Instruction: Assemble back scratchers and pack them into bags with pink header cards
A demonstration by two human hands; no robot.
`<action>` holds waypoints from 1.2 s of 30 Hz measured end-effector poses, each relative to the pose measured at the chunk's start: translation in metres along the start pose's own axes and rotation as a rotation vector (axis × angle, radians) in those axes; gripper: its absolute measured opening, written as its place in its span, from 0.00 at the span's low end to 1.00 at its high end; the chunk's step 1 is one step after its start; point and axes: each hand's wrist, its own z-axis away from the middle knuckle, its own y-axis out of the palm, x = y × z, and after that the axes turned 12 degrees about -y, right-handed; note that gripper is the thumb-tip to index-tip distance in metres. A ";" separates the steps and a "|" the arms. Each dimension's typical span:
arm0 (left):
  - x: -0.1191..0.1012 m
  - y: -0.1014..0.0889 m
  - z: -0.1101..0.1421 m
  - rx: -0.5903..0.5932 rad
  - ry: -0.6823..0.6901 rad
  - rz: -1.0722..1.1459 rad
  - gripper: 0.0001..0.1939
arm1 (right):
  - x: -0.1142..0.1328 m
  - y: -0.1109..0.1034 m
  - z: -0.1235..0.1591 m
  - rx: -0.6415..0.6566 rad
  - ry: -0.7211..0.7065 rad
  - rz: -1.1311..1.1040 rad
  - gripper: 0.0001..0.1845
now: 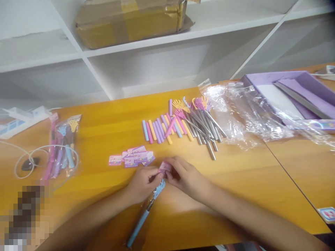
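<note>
Between my two hands is a small pink-and-purple printed card (164, 167). My right hand (183, 174) pinches it from the right, and the fingertips of my left hand (144, 183) close on its lower left side. Just below the fingers lies a blue back scratcher (141, 223) with a hand-shaped head, a metal shaft and a blue grip, slanting toward the table's front edge. Whether a clear bag wraps it, I cannot tell. A pile of similar cards (134, 157) lies beyond my left hand.
Behind are coloured tubes (157, 130) and metal scratcher rods (204, 120) with hand-shaped heads. Clear plastic bags (235, 115) lie by a purple box (274, 76) at right. At left are bagged scratchers (64, 150) and a white cable (34, 150). White shelves hold a taped carton (131, 21).
</note>
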 end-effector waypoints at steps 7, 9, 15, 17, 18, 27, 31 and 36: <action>0.003 0.001 -0.001 -0.048 0.014 0.046 0.22 | 0.003 -0.005 -0.004 -0.009 -0.093 0.140 0.05; 0.003 0.001 -0.001 -0.040 0.025 0.053 0.22 | 0.005 -0.007 -0.006 0.017 -0.132 0.186 0.04; 0.002 0.001 -0.001 -0.047 0.003 0.123 0.21 | 0.006 -0.007 -0.005 -0.031 -0.165 0.166 0.15; 0.002 0.002 0.000 -0.072 0.024 0.092 0.22 | 0.005 -0.007 -0.004 -0.051 -0.143 0.092 0.17; 0.002 0.003 0.001 -0.093 0.040 0.064 0.23 | 0.004 -0.007 -0.004 -0.058 -0.129 0.061 0.17; 0.000 0.012 0.011 -0.180 0.130 -0.024 0.18 | 0.008 -0.002 -0.004 -0.074 -0.133 0.134 0.16; 0.000 0.010 0.012 -0.124 0.140 -0.029 0.17 | 0.008 -0.001 -0.005 -0.071 -0.124 0.175 0.11; 0.001 0.008 0.012 -0.049 0.169 -0.055 0.14 | 0.012 -0.001 -0.008 -0.038 -0.088 0.265 0.07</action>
